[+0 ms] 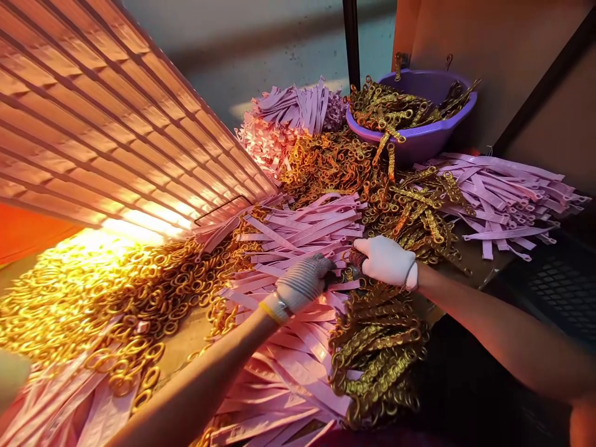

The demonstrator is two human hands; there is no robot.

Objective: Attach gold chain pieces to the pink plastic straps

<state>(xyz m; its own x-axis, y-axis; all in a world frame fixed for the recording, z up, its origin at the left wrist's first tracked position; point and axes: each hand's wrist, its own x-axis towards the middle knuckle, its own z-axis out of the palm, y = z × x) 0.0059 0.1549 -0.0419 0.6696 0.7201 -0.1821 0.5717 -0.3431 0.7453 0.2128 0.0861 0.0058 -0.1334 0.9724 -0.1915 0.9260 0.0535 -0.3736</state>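
My left hand (305,280), in a grey striped glove with dark fingertips, is closed over the pink straps (310,226) in the middle. Its fingers hide whatever they grip. Just to the right, my right hand (388,261), in a white glove with dark brown fingertips, is closed in a pinch. A bit of gold metal shows by its fingertips, too small to make out. Only a narrow gap parts the two hands. Below them lie short gold chain pieces (379,347) with rings at their ends, beside more pink straps (284,372).
Loose gold rings (93,292) heap up at the left under a slatted panel (125,118) and bright light. A purple basin (433,133) of gold chain pieces stands at the back right. Pink straps (507,192) lie beside it, near a black mesh crate (554,279).
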